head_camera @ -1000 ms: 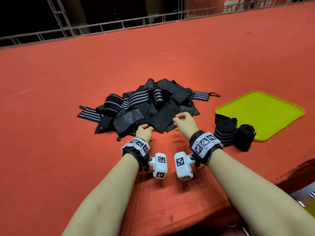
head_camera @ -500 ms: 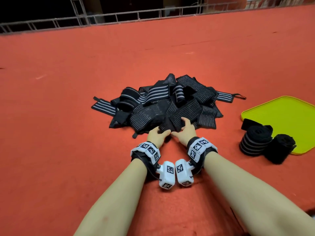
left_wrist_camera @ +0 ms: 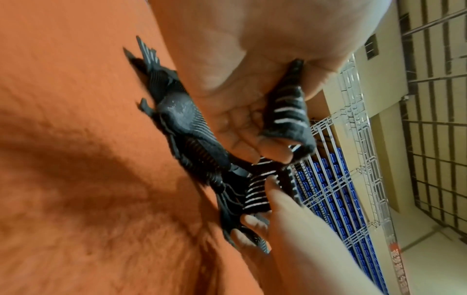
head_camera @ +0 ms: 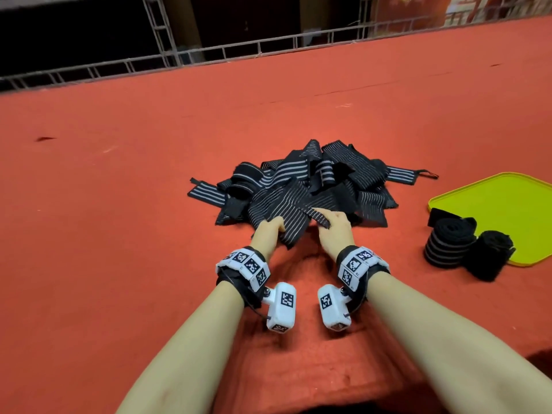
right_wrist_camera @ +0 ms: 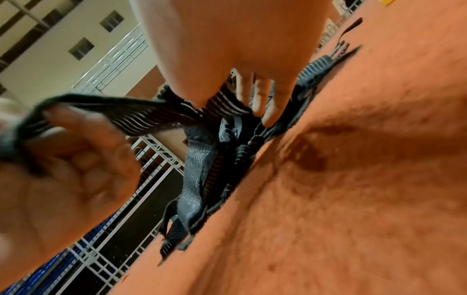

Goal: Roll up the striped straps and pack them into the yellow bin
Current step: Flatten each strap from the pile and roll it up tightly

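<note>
**Both hands on one strap at the near edge of the pile**

A red carpeted surface [head_camera: 119,234] fills the view, with a metal railing [head_camera: 209,55] along its far edge. Toward its middle lies a loose pile of straps [head_camera: 298,186]: black elastic bands with thin pale stripes running lengthwise, crumpled and overlapping, one end trailing out left and another, with a small loop, right. At the near edge of the pile, the left hand [head_camera: 268,231] pinches one corner of a striped strap [head_camera: 289,222], fingers curled around the fabric. The right hand [head_camera: 336,224] pinches the other corner between thumb and fingers, so that end is raised off the carpet. Further right stand two rolled straps [head_camera: 448,246], touching each other beside the near corner of the yellow bin [head_camera: 507,210], a shallow lime-yellow tray.
</note>
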